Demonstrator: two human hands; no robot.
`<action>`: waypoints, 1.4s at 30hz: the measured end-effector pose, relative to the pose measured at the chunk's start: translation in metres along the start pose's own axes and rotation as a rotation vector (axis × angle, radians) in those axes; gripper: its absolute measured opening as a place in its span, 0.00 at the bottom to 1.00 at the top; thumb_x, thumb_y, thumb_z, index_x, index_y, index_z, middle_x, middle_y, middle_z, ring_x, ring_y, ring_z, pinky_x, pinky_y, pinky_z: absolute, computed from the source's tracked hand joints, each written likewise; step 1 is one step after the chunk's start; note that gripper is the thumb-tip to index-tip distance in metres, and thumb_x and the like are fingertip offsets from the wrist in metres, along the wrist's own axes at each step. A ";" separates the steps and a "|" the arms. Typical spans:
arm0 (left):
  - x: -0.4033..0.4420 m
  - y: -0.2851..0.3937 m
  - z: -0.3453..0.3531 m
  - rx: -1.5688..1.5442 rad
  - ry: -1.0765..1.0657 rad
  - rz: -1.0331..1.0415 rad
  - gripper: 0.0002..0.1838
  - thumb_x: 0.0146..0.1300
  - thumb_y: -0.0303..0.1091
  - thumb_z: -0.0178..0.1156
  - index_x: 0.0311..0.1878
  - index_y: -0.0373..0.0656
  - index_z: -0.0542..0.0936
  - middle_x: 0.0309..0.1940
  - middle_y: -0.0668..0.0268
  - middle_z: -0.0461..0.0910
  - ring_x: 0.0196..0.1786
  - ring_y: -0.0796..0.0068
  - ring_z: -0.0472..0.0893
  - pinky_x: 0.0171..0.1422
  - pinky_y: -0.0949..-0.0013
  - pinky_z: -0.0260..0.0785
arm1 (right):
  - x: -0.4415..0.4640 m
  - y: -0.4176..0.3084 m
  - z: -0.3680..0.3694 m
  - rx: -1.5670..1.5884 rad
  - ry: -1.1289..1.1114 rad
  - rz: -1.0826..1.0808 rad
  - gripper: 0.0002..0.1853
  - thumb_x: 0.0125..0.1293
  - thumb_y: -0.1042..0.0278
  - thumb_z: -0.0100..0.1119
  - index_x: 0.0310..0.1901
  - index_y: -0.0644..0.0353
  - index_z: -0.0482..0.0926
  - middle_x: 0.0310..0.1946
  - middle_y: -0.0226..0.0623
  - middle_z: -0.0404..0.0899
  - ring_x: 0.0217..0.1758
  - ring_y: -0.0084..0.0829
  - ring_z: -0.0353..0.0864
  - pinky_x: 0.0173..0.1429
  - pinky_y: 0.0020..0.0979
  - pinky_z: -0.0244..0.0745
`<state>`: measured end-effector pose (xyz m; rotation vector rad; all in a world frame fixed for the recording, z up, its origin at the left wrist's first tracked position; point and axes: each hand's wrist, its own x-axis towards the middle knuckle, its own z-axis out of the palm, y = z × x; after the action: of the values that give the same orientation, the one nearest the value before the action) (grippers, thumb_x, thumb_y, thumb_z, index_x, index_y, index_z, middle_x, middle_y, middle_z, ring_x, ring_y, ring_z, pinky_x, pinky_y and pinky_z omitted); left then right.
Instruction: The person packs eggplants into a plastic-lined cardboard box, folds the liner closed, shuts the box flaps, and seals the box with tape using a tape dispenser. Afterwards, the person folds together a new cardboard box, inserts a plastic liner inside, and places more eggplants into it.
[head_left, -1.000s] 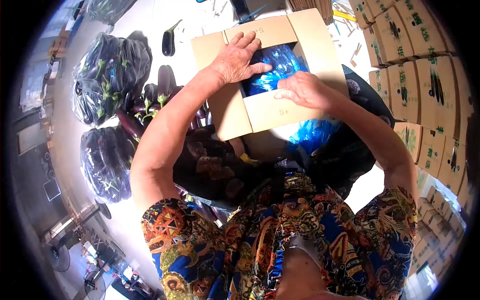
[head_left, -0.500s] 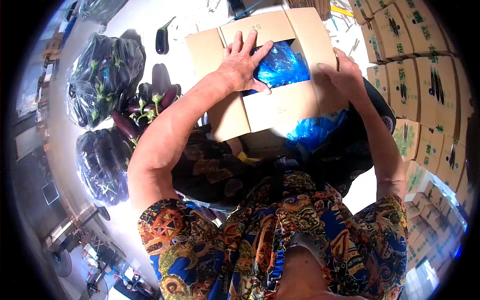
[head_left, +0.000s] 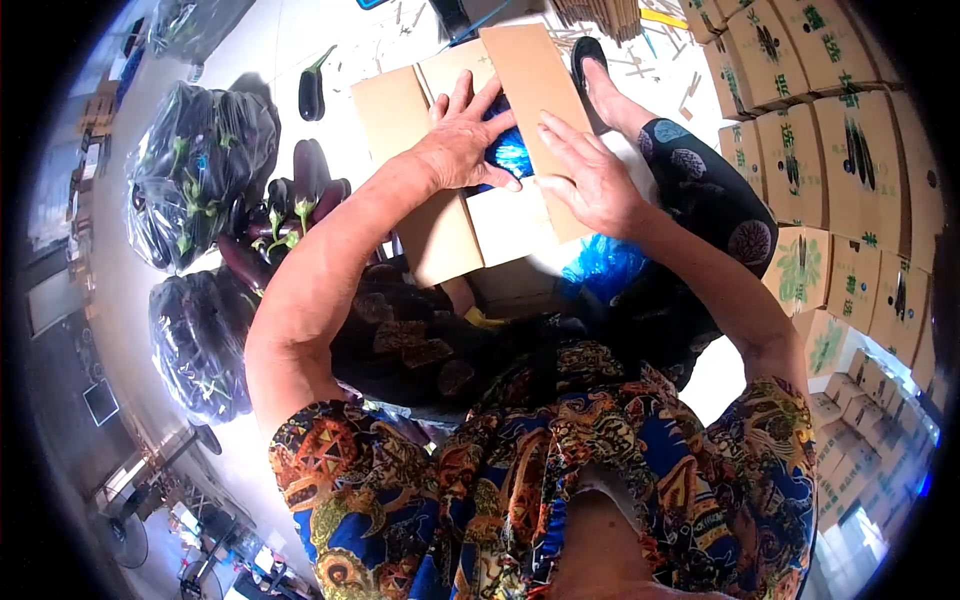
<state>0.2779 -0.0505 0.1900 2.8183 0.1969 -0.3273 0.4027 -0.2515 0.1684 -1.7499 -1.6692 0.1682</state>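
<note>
A cardboard box (head_left: 432,240) stands open in front of me, with blue plastic (head_left: 512,153) showing inside it. My left hand (head_left: 458,145) has its fingers spread over the left part of the opening, touching the far flap and the blue plastic. The right flap (head_left: 535,85) is folded inward over the right part of the opening. Against this flap my right hand (head_left: 592,180) lies flat, its fingers stretched out, holding nothing. More blue plastic (head_left: 605,264) lies below the box, near my leg.
Bagged eggplants (head_left: 195,170) and loose eggplants (head_left: 310,172) lie at the left, with a single eggplant (head_left: 312,92) farther back. Stacked printed cartons (head_left: 855,150) rise at the right. My shoe (head_left: 588,65) shows beyond the box.
My right hand has moved left from the box's right edge, and the right flap has folded inward over the blue plastic. My left hand remains spread at the opening.
</note>
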 end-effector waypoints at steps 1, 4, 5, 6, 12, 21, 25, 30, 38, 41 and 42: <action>-0.002 -0.004 0.002 -0.030 0.042 0.009 0.52 0.43 0.62 0.73 0.73 0.66 0.62 0.79 0.58 0.42 0.78 0.39 0.38 0.76 0.32 0.38 | 0.000 0.003 0.009 0.004 0.036 0.045 0.31 0.59 0.59 0.67 0.62 0.63 0.72 0.65 0.43 0.68 0.59 0.48 0.70 0.63 0.43 0.68; -0.005 -0.030 0.005 -0.104 0.487 0.092 0.41 0.49 0.50 0.72 0.67 0.49 0.69 0.69 0.47 0.60 0.70 0.41 0.58 0.75 0.45 0.51 | 0.002 0.015 0.010 -0.190 0.019 0.065 0.32 0.58 0.55 0.68 0.64 0.54 0.73 0.66 0.42 0.67 0.65 0.48 0.64 0.67 0.50 0.62; -0.009 -0.039 0.001 0.028 0.615 -0.067 0.40 0.50 0.48 0.71 0.65 0.44 0.69 0.67 0.45 0.61 0.69 0.42 0.60 0.74 0.46 0.53 | -0.004 0.030 0.019 -0.197 0.054 0.117 0.34 0.57 0.51 0.68 0.66 0.48 0.71 0.69 0.43 0.61 0.68 0.49 0.59 0.70 0.56 0.56; -0.013 -0.052 -0.003 0.163 0.734 -0.224 0.39 0.50 0.46 0.71 0.63 0.38 0.69 0.65 0.43 0.63 0.69 0.43 0.61 0.73 0.47 0.54 | -0.002 0.030 0.020 -0.177 0.068 0.138 0.37 0.57 0.50 0.69 0.67 0.48 0.69 0.70 0.45 0.58 0.69 0.51 0.59 0.70 0.55 0.56; -0.038 -0.094 0.001 -1.302 0.659 -0.668 0.29 0.62 0.37 0.66 0.62 0.33 0.69 0.47 0.55 0.81 0.48 0.64 0.81 0.57 0.64 0.73 | 0.017 0.028 0.020 0.183 0.052 0.417 0.48 0.53 0.46 0.73 0.73 0.47 0.57 0.74 0.58 0.46 0.74 0.58 0.55 0.74 0.51 0.55; 0.014 -0.053 -0.022 -0.395 0.666 -0.288 0.41 0.63 0.56 0.57 0.67 0.31 0.61 0.57 0.38 0.70 0.61 0.41 0.69 0.64 0.51 0.63 | 0.014 0.020 0.031 0.240 0.113 0.441 0.50 0.53 0.46 0.73 0.74 0.50 0.56 0.72 0.60 0.49 0.74 0.55 0.55 0.75 0.49 0.55; 0.057 -0.036 0.007 -0.241 0.713 -0.149 0.45 0.62 0.63 0.56 0.68 0.33 0.59 0.64 0.43 0.64 0.70 0.46 0.60 0.72 0.48 0.48 | 0.014 0.021 0.031 0.243 0.109 0.437 0.48 0.54 0.48 0.72 0.73 0.51 0.57 0.72 0.58 0.51 0.74 0.55 0.55 0.75 0.48 0.55; 0.060 -0.046 0.024 0.152 0.705 -0.056 0.38 0.67 0.58 0.53 0.68 0.36 0.63 0.62 0.51 0.69 0.66 0.51 0.67 0.70 0.51 0.53 | 0.017 0.019 0.029 0.264 0.152 0.391 0.46 0.54 0.53 0.73 0.71 0.54 0.59 0.70 0.56 0.56 0.70 0.52 0.62 0.72 0.45 0.60; 0.056 -0.054 0.014 0.126 0.692 0.009 0.30 0.68 0.52 0.53 0.68 0.47 0.66 0.60 0.57 0.71 0.62 0.56 0.70 0.67 0.53 0.56 | 0.014 0.002 0.050 0.192 0.158 0.520 0.48 0.54 0.48 0.72 0.73 0.45 0.55 0.71 0.57 0.52 0.72 0.59 0.56 0.72 0.57 0.53; 0.053 -0.043 0.006 0.161 0.732 -0.015 0.27 0.68 0.52 0.53 0.59 0.39 0.73 0.54 0.55 0.76 0.57 0.54 0.73 0.62 0.54 0.63 | 0.011 0.002 0.054 0.152 0.177 0.510 0.47 0.56 0.51 0.70 0.74 0.44 0.54 0.71 0.57 0.52 0.72 0.59 0.57 0.72 0.54 0.56; 0.054 -0.040 0.005 0.141 0.734 -0.002 0.25 0.68 0.51 0.53 0.58 0.40 0.73 0.53 0.55 0.75 0.56 0.54 0.72 0.61 0.54 0.62 | 0.011 0.009 0.050 0.172 0.138 0.450 0.46 0.57 0.53 0.69 0.74 0.45 0.54 0.71 0.57 0.53 0.71 0.58 0.59 0.72 0.51 0.58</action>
<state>0.3222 -0.0093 0.1610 2.9408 0.3358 0.7345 0.3851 -0.2215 0.1299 -1.9305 -1.1108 0.3747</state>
